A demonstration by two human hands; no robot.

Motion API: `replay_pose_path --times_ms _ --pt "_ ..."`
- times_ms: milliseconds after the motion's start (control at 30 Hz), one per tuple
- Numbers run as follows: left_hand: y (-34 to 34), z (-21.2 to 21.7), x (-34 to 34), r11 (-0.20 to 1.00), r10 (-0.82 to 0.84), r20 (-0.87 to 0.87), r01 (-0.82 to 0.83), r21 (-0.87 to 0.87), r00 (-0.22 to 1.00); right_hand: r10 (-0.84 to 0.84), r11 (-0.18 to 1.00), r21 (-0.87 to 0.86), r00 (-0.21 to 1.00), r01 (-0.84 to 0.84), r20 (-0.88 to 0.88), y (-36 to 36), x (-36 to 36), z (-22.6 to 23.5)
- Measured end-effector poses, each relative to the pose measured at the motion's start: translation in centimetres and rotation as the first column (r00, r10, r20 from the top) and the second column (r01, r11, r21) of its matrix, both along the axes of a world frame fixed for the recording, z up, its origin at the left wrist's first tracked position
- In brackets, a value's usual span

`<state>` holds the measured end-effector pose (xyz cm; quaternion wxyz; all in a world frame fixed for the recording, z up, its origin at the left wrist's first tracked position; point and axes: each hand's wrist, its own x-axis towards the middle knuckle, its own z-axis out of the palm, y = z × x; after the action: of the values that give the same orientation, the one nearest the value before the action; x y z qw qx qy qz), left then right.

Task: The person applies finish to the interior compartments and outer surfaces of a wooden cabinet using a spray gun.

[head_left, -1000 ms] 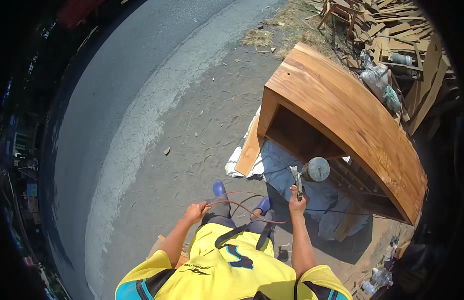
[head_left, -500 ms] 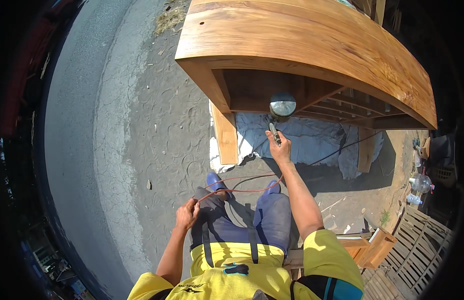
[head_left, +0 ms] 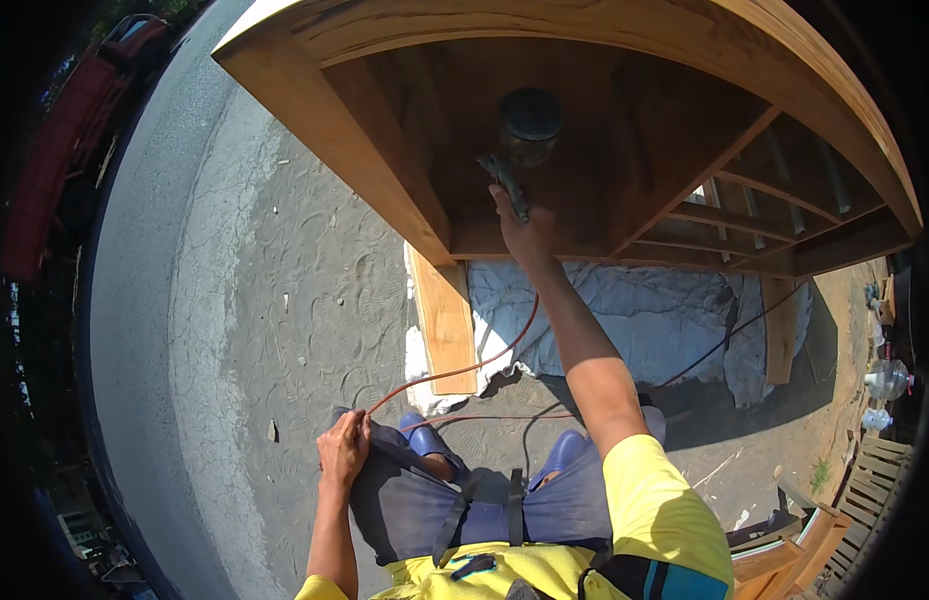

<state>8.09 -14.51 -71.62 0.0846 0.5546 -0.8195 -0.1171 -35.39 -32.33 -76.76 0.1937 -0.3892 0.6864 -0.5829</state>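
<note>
My right hand (head_left: 526, 228) is stretched up under a large wooden table (head_left: 405, 190), gripping a spray gun (head_left: 515, 150) with a round metal cup on top. An orange hose (head_left: 455, 370) runs from the gun down to my left hand (head_left: 343, 448), which pinches it beside my left knee. The table's underside is in shadow and fills the upper part of the view. A whitish cloth (head_left: 635, 310) lies on the ground beneath the table.
Sandy ground and a grey paved road (head_left: 145, 330) lie to the left. A red vehicle (head_left: 65, 150) is parked at the far left. Plastic bottles (head_left: 885, 385) and wooden pallets (head_left: 865, 500) sit at the right edge. A black cable (head_left: 725, 345) crosses the cloth.
I have leaned in closer under the table. My right hand has raised the spray gun up into the table's underside. The left hand still holds the hose near my knee.
</note>
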Motion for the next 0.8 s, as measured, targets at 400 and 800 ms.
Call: replay_pose_path --times_ms 400,800 --pt "-6.1 0.4 -11.3 0.951 -0.248 -0.276 0.288 0.115 0.928 0.054 0.978 -0.203 0.995 -0.037 0.081 -0.5 -0.4 4.7" --pt "-7.4 -14.1 -30.3 0.602 0.475 -0.859 0.642 0.474 0.189 0.217 0.976 -0.059 0.972 -0.212 0.093 8.1 0.3 1.6"
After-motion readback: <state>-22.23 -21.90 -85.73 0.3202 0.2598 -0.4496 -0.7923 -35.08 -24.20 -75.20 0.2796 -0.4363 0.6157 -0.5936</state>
